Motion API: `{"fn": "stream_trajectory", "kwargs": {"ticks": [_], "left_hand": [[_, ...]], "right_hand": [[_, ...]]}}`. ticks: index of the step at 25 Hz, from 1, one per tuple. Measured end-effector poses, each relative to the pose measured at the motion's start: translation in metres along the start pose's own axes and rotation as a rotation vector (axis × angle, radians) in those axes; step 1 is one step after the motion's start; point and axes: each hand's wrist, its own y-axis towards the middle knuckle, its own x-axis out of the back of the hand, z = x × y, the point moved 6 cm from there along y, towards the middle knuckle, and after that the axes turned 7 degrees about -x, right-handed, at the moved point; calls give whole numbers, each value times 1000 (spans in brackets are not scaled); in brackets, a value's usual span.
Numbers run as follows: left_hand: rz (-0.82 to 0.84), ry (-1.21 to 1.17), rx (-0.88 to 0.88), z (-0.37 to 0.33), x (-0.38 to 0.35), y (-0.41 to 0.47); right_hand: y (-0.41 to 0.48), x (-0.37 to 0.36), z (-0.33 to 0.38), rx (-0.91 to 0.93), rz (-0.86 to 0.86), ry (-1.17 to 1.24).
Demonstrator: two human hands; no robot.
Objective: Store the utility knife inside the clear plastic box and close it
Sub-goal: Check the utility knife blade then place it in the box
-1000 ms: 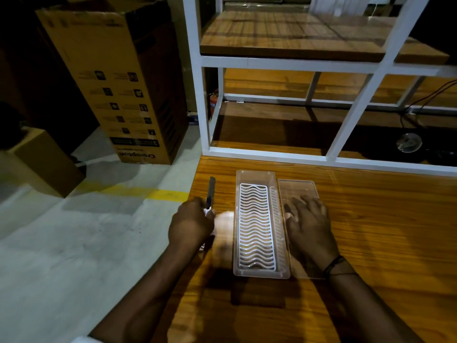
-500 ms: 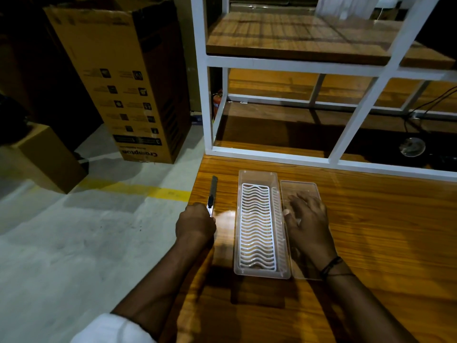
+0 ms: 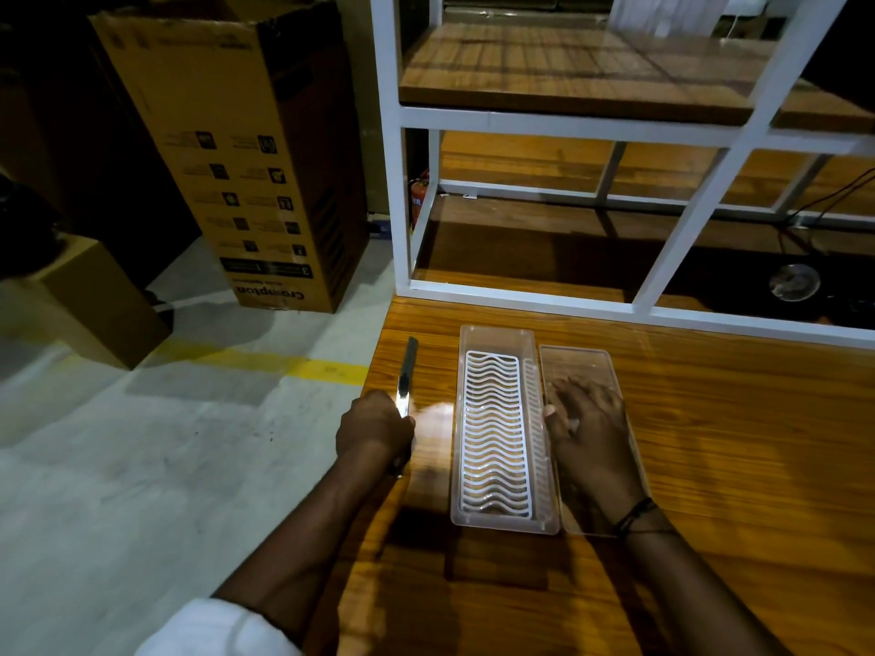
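The left hand (image 3: 376, 430) is clamped around the utility knife (image 3: 406, 376), which points far along the desk (image 3: 710, 442) just left of the open clear plastic box (image 3: 502, 430). The right hand (image 3: 592, 428) lies flat, fingers spread, on the lid (image 3: 575, 366) right of the box.

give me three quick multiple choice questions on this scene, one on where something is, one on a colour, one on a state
1. Where is the utility knife?
A. in the box
B. left of the clear plastic box, in the left hand
C. on the shelf

2. What colour is the wavy insert?
A. white
B. red
C. black

3. The box is
A. closed
B. open, with its lid beside it
C. upside down

Answers: 1 B, the hand grips the knife by the table's left edge. 2 A, it shows white. 3 B, the lid lies under the right hand.
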Motion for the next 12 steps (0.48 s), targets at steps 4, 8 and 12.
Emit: {"fn": "stream_trajectory", "kwargs": {"ticks": [4,8,12], "left_hand": [[-12,-55,4,2,-2,2],[-26,-90,-8,3,-1,2],[-52,-177,-27,0,1,-2]], "right_hand": [[1,1,1,-8,5,4],[0,2,-1,-5,11,14],[-1,4,0,-38,6,42]]}}
